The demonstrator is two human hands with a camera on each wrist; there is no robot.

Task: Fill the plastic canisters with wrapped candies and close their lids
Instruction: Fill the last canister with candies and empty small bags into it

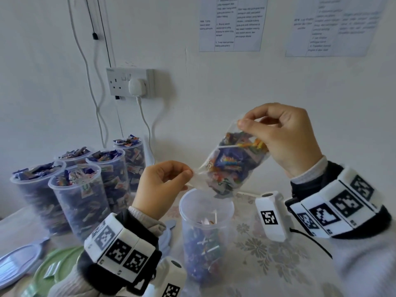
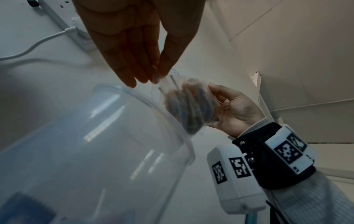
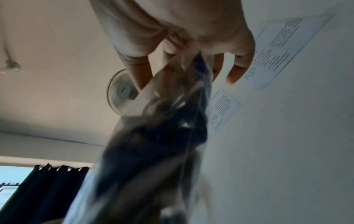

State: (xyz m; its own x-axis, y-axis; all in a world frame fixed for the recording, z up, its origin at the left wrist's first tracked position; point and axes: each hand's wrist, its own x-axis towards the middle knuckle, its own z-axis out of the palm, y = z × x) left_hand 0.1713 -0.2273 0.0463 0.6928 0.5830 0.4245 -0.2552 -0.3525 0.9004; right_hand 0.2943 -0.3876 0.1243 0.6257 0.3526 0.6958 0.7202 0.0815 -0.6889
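Observation:
A clear plastic bag of wrapped candies [image 1: 231, 161] hangs upside down, its mouth just above an open clear canister [image 1: 205, 234] that is partly filled with candies. My right hand [image 1: 278, 133] pinches the bag's upper corner. Lower down, my left hand [image 1: 167, 181] pinches the bag's edge near its mouth. In the left wrist view the bag [image 2: 189, 106] sits over the canister rim [image 2: 168, 115], between my left hand [image 2: 151, 71] and my right hand [image 2: 231, 109]. The right wrist view shows the blurred bag [image 3: 168, 136] hanging from my right hand [image 3: 184, 54].
Several canisters heaped with candies [image 1: 81, 179] stand without lids at the left near the wall. Loose lids, pale lilac [image 1: 17, 264] and green [image 1: 55, 269], lie at the front left. A wall socket with a plugged charger [image 1: 130, 83] is behind them. A floral tablecloth [image 1: 257, 249] covers the table.

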